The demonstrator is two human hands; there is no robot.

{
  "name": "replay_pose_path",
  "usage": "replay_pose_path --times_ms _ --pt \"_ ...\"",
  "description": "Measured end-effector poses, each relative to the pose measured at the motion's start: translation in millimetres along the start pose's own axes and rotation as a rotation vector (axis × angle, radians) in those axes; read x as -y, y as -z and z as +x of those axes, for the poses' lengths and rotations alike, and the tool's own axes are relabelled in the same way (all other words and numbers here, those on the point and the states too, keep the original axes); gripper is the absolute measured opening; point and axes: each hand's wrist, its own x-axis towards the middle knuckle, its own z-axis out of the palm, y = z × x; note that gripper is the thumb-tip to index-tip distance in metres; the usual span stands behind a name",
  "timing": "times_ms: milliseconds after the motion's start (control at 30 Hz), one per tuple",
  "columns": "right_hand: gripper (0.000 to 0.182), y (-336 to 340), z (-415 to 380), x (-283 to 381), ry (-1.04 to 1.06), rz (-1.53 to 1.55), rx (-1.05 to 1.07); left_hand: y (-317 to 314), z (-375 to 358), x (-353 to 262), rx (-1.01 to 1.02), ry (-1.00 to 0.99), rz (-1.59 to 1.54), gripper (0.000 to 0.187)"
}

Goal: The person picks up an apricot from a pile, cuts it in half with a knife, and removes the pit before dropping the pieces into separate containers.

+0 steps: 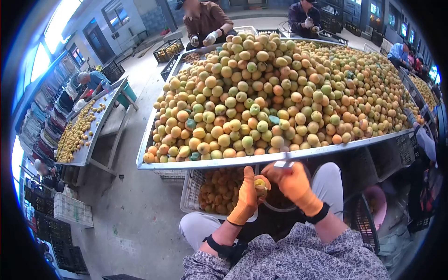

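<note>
My left hand (pixel 246 198), in an orange glove, holds a small yellow-green apricot (pixel 260 185) at its fingertips. My right hand (pixel 293 183), also in an orange glove, grips a short knife whose blade (pixel 283 164) points up, right beside the fruit. Both hands are just below the front rim of a big metal tray (pixel 205 163) heaped with several yellow, orange and green apricots (pixel 270 88). A round bowl (pixel 279 204) sits under my hands, mostly hidden.
A white crate of apricots (pixel 212 191) stands under the tray by my left knee. Other people work at the far side (pixel 205 23) and at a second fruit table (pixel 81 128) on the left. Dark crates (pixel 396 149) and a pink basin (pixel 377 203) stand at right.
</note>
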Motion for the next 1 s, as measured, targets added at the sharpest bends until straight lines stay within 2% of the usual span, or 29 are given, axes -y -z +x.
replay_pose_path --times_ms 33,100,133,200,233,300,367,533,667,733,767,800,867,900,933,967,1000 --pt "0.014 0 -7 2 0.033 -0.257 0.038 -6 0 -4 -0.085 0.042 -0.070 0.078" --pt "0.036 -5 -18 8 0.061 -0.663 0.060 -8 1 -5 -0.124 0.048 -0.068 0.077" --pt "0.039 -9 -24 -2 0.130 -0.690 -0.018 -8 1 -3 -0.170 0.064 -0.067 0.077" --pt "0.038 -15 -30 -9 0.206 -0.748 -0.074 2 6 3 -0.087 0.023 -0.042 0.075" --pt "0.031 -15 -31 -10 0.188 -0.783 -0.060 2 5 2 -0.109 0.050 -0.060 0.073" --pt "0.028 -13 -30 -16 0.190 -0.827 -0.041 0 6 5 -0.123 0.075 -0.079 0.071" --pt "0.023 -15 -30 -15 0.179 -0.888 0.006 6 13 17 -0.081 0.092 -0.229 0.068" --pt "0.026 -13 -32 -41 0.230 -0.945 0.048 24 19 38 0.050 0.182 -0.338 0.068" --pt "0.028 -18 -34 -54 0.168 -0.969 0.093 31 19 49 -0.062 0.234 -0.451 0.054" --pt "0.025 -20 -27 -51 0.018 -0.719 0.043 31 20 45 -0.110 0.277 -0.614 0.047" --pt "0.022 -17 -25 -50 0.031 -0.668 0.021 35 18 43 -0.106 0.277 -0.607 0.047" --pt "0.022 -12 -21 -49 0.044 -0.667 0.010 42 16 38 -0.133 0.231 -0.511 0.045" --pt "0.020 2 -19 -51 0.141 -0.749 -0.242 56 13 31 -0.187 0.148 -0.335 0.042" --pt "0.019 15 -14 -58 0.208 -0.911 -0.335 58 16 27 -0.357 0.084 -0.293 0.042" --pt "0.021 26 -8 -47 0.226 -0.990 -0.375 65 19 24 -0.465 -0.022 -0.208 0.035" --pt "0.021 36 0 -36 0.193 -0.947 -0.415 75 20 26 -0.504 -0.204 -0.031 0.026" --pt "0.021 46 10 -27 0.162 -0.900 -0.454 91 26 33 -0.564 -0.318 0.170 0.025"
